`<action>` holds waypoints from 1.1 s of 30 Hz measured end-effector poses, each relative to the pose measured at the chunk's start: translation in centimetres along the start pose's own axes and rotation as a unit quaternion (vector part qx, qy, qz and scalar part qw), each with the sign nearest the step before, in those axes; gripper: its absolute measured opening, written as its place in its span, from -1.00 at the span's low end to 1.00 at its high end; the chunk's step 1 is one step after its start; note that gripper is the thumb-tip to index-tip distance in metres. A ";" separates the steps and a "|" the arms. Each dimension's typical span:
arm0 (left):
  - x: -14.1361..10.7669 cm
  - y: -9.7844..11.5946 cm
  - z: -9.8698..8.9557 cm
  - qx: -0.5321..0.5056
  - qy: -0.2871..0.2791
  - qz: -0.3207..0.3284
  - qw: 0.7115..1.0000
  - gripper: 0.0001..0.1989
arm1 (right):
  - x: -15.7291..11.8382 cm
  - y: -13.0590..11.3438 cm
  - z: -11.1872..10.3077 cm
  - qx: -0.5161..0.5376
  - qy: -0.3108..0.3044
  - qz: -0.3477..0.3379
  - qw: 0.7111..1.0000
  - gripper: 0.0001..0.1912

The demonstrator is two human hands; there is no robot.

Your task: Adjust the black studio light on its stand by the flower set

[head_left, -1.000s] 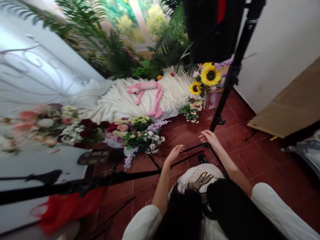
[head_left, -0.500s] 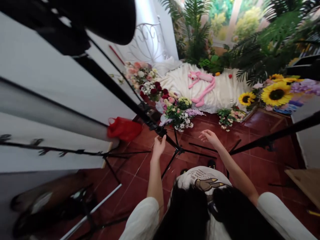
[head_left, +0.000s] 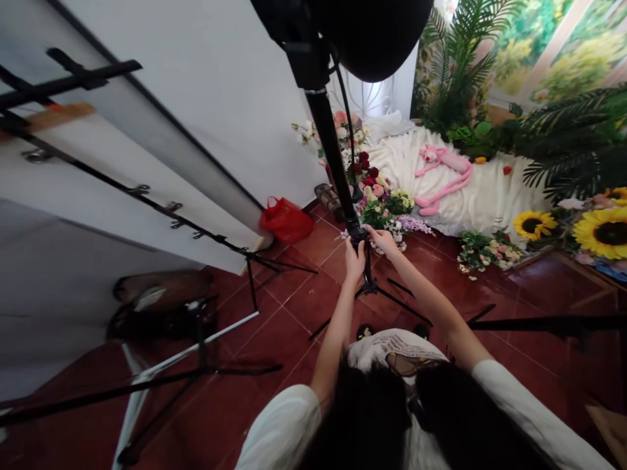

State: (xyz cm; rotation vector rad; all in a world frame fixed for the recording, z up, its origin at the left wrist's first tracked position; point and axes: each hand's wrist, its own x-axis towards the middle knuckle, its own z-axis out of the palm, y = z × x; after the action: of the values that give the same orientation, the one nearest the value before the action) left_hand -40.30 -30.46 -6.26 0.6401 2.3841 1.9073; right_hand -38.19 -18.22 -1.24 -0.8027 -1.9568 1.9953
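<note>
A black light stand (head_left: 334, 153) rises in front of me, with a large dark lamp head (head_left: 375, 39) at its top and spread legs on the floor. My left hand (head_left: 355, 260) is wrapped around the pole just below its locking collar (head_left: 356, 234). From the other side my right hand (head_left: 383, 239) grips the collar, its fingers closed at what looks like the tightening knob. The fingertips of the right hand are partly hidden. A thin cable (head_left: 349, 108) hangs down along the pole.
A red bag (head_left: 287, 220) sits by the wall. Artificial flowers (head_left: 379, 202) edge a cream cloth (head_left: 396, 153) bearing a pink plush toy (head_left: 448, 166). Sunflowers (head_left: 610, 232) stand at right. Black stand bars with clips (head_left: 171, 207) and white poles (head_left: 206, 343) occupy the left.
Both hands, apart and off the stand before, have come together onto its locking collar. My view has turned left, and the light stand now stands more upright in the middle.
</note>
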 end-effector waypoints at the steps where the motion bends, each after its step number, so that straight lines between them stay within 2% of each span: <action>1: 0.0 0.0 -0.1 -0.002 -0.002 0.003 1.000 -0.44 | 0.2 -0.2 0.0 0.006 0.005 0.012 1.000 -0.57; 5: 0.1 -0.1 -0.1 -0.010 -0.003 0.007 1.000 -0.46 | 0.1 -0.4 -0.5 0.058 0.000 0.056 0.997 -0.78; 8: 0.1 -0.2 -0.1 -0.016 -0.006 0.007 1.000 -0.48 | -0.3 -0.1 -0.6 0.113 -0.022 0.046 0.992 -0.90; 11: 0.1 -0.2 -0.2 -0.023 -0.011 0.009 1.000 -0.48 | -0.8 0.5 -0.6 0.150 -0.056 0.020 0.987 -0.84; 15: 0.1 -0.2 -0.2 -0.026 -0.011 0.009 1.000 -0.47 | -1.1 1.0 -0.6 0.160 -0.066 0.014 0.985 -0.77; 20: 0.1 0.1 -0.3 -0.024 -0.007 0.007 1.000 -0.47 | -1.3 1.2 -0.9 0.177 -0.086 0.009 0.980 -0.78; 24: 0.1 0.2 -0.4 -0.023 -0.014 0.004 1.000 -0.47 | -1.1 1.0 -1.2 0.173 -0.099 -0.019 0.980 -0.87; 26: 0.2 0.2 -0.4 -0.023 -0.012 0.010 1.000 -0.46 | -0.7 0.8 -1.3 0.148 -0.110 -0.039 0.982 -0.91; 29: 0.2 0.1 -0.4 -0.027 -0.010 0.012 1.000 -0.45 | -0.1 1.2 -1.6 0.041 -0.090 -0.078 0.992 -0.94; 33: 0.1 0.0 -0.4 -0.030 -0.010 0.009 0.999 -0.45 | 0.0 3.7 -2.0 -0.116 -0.070 -0.094 0.986 -0.91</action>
State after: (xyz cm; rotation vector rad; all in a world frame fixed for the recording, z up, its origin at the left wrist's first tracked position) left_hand -40.52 -30.81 -6.08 0.6752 2.3071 1.9632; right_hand -36.37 -16.79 -4.77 -0.5130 -2.2827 1.7819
